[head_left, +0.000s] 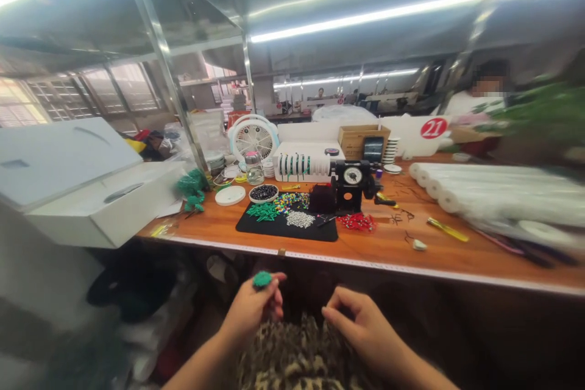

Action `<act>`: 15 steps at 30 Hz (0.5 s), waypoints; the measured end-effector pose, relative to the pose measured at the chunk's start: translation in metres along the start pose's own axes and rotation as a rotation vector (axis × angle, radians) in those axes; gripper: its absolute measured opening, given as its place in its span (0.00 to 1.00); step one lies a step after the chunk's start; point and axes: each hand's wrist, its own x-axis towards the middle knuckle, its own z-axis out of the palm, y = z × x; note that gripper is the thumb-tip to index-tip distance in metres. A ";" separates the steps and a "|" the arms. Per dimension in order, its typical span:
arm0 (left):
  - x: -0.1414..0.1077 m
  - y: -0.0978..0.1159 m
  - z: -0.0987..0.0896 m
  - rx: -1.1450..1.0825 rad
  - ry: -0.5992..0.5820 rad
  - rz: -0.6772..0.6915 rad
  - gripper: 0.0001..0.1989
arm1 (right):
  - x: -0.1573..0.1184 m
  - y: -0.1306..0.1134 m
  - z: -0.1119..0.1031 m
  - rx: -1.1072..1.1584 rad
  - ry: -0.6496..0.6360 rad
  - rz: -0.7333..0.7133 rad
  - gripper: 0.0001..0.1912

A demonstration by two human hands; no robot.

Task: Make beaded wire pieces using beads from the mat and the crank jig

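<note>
Near the wooden bench [388, 250] with its black mat [283, 228] of beads [300, 219], the right hand [361, 323] hangs loosely curled, holding nothing visible. The left hand [250, 311] pinches a green beaded piece [262, 280] above the lap, where a slackened grip could drop it.

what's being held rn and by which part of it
The left hand pinches a small green beaded cluster at its lower edge between the fingers; the right hand seems to hold nothing.

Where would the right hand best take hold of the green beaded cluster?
Probably by its free upper rim, coming from the right: the flat, rounded green beaded cluster sits at the left hand's fingertips, leaving that edge exposed, and the right hand is on that side.
</note>
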 end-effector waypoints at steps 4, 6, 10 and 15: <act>-0.014 -0.010 0.022 -0.066 -0.190 -0.189 0.23 | 0.003 -0.003 0.008 0.018 -0.012 -0.010 0.11; -0.017 -0.008 0.034 -0.074 -0.174 -0.124 0.19 | 0.004 -0.005 0.010 0.065 -0.033 0.001 0.10; -0.015 -0.002 0.047 0.073 -0.108 0.130 0.17 | 0.003 -0.004 0.012 0.257 -0.101 0.112 0.11; -0.015 0.005 0.043 0.119 -0.334 0.092 0.17 | 0.000 0.006 0.010 0.236 -0.217 0.180 0.09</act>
